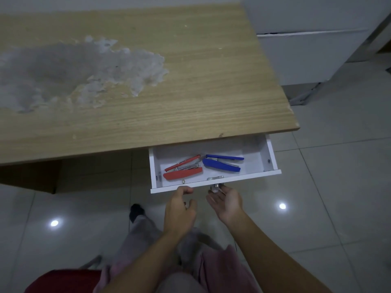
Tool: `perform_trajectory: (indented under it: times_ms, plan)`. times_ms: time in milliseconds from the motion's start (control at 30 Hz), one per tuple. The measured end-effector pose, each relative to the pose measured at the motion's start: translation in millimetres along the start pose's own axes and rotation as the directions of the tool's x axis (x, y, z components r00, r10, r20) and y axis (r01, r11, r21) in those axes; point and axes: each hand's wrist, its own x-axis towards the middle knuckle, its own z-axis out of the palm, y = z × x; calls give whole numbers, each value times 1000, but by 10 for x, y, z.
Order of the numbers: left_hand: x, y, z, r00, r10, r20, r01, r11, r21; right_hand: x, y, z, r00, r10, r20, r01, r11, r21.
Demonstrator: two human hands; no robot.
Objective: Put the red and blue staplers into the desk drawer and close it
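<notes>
Hands (179, 208) at open drawer (215, 183); worn desk (190, 81), tiled floor (328, 187).

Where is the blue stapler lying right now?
In the head view, the blue stapler lies inside the open white drawer under the desk's front edge, in its right half, just right of the red stapler.

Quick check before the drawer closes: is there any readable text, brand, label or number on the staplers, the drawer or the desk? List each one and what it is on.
None can be read.
Red stapler: no print visible.
Blue stapler: no print visible.
Drawer front and metal lock: no marking legible.
Desk top: only a worn patch, no writing.
</notes>
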Motion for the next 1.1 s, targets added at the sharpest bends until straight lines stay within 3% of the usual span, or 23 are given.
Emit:
perform_trajectory:
  times_ms: [200, 467, 667, 900, 1100]
  plan:
    - [2, -37, -70, 993, 116, -1, -116, 992, 45, -64, -39, 72, 999, -47, 0, 46, 991, 129]
    - [216, 133, -206, 968, 251, 3, -251, 967, 49, -139, -152, 257, 987, -103, 127, 68, 965, 254]
    - [459, 237, -252, 954, 261, 148, -280, 952, 126, 71, -310, 477, 986, -116, 121, 77, 954, 288]
    - [664, 295, -234, 937, 157, 311, -233, 946, 226, 230, -463, 784, 979, -152, 134, 99, 936, 338]
    - [687, 289, -340, 925, 164, 343, -244, 948, 207, 294, -557, 949, 976, -173, 134, 113, 922, 371]
